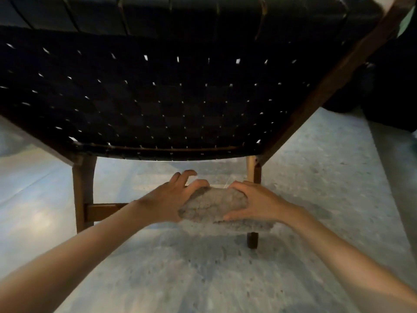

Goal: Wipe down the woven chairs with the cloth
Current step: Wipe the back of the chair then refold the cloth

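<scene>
While both arms reach forward, each hand [171, 195] [252, 202] grips the cloth [214, 205].

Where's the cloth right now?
In the head view the grey cloth is low and centre, held between the left hand and right hand, just in front of and below the woven seat, not touching it.

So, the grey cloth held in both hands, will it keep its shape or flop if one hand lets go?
Probably floppy: the cloth bunches and sags between the left hand and right hand. Likely light, since both hands hold it up with a loose-looking grip. Its fuzzy surface suggests it will not slip easily.
</scene>
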